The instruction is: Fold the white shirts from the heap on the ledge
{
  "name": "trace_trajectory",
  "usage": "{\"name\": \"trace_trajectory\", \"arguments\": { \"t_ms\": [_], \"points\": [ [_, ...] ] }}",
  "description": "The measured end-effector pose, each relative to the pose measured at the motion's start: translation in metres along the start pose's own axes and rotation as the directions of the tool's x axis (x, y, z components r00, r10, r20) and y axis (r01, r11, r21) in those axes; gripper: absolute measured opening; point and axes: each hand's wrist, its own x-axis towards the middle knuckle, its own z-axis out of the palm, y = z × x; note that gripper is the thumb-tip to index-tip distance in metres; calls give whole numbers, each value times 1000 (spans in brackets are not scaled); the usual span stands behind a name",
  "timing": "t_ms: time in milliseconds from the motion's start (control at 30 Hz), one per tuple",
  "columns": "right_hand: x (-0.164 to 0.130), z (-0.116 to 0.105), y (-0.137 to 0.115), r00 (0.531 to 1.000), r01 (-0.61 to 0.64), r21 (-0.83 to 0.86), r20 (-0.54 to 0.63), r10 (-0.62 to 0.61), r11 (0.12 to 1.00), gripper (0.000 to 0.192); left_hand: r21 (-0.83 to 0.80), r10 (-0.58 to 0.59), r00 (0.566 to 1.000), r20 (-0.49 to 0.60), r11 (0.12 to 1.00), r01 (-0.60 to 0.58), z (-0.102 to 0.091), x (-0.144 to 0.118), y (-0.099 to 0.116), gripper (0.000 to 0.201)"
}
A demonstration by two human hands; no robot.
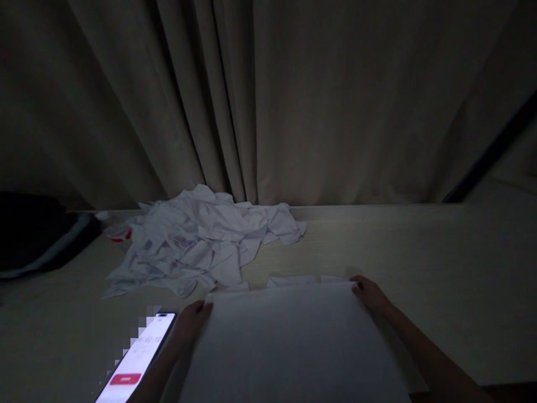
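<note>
While dim light covers the table (419, 252), the left hand (191, 322) and right hand (371, 294) each grip a far corner of a white cloth (289, 347), fingers curled over its edge. It stretches toward the person; a crumpled pile (201, 240) lies beyond, left.

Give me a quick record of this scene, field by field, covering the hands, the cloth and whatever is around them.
left hand: on the far left corner of the flat white cloth
right hand: on its far right corner
pile: crumpled white cloths beyond it
phone: lit, left of the left hand
surface: pale table
background: curtain
</note>
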Motion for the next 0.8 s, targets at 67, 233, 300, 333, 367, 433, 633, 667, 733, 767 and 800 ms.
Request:
{"name": "trace_trajectory", "arguments": {
  "t_ms": [67,233,300,333,367,433,633,667,733,767,800],
  "points": [
    [1,2,-1,999,-4,-37,-39,3,999,36,56,11,1000,-25,998,-10,4,4,2,43],
    [12,7,-22,995,85,-130,-46,-92,988,54,325,241,968,-69,923,-206,19,20,15,49],
    [15,10,-35,987,161,-173,39,-157,972,62,431,318,947,38,850,-303,25,26,17,50],
    [16,11,-41,983,180,-191,78,-168,965,66,450,324,943,83,832,-325,28,29,17,51],
    [17,13,-46,982,179,-210,102,-160,961,68,458,321,941,112,823,-335,30,31,17,51],
    [17,15,-52,985,159,-255,110,-135,954,68,458,318,938,138,819,-345,33,33,15,47],
    [9,5,-56,983,182,-308,88,-162,934,44,461,361,912,195,787,-411,27,33,17,26],
    [7,2,-58,980,197,-309,95,-176,930,38,458,371,906,204,782,-423,24,30,19,24],
    [0,-5,-61,969,244,-320,128,-213,916,27,451,386,895,225,773,-447,17,18,26,23],
    [-5,-8,-63,960,276,-327,146,-240,904,22,444,401,885,238,765,-466,13,9,30,23],
    [-12,-10,-64,949,312,-333,159,-273,890,18,433,425,870,252,754,-494,10,-2,33,24]
  ]
}}
